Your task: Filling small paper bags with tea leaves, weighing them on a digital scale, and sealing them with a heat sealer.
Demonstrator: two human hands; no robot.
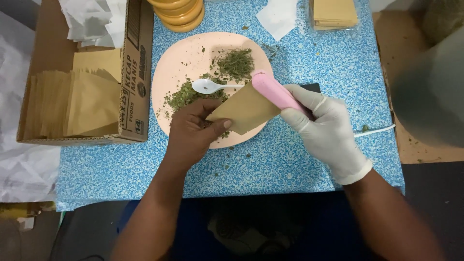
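A blue speckled table (290, 164) is seen, on which a pink plate (176, 65), a cardboard box (133, 96), stacked envelopes (334, 12) and white paper (278, 17) are laid.

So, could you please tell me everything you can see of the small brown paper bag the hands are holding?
The small brown paper bag is flat, plain kraft-looking paper, tilted so it reads as a diamond above the pink plate. The left hand pinches its lower left corner, thumb on top. The gloved right hand presses a pink tool against its upper right edge. It looks uncreased; whether it holds anything cannot be told.
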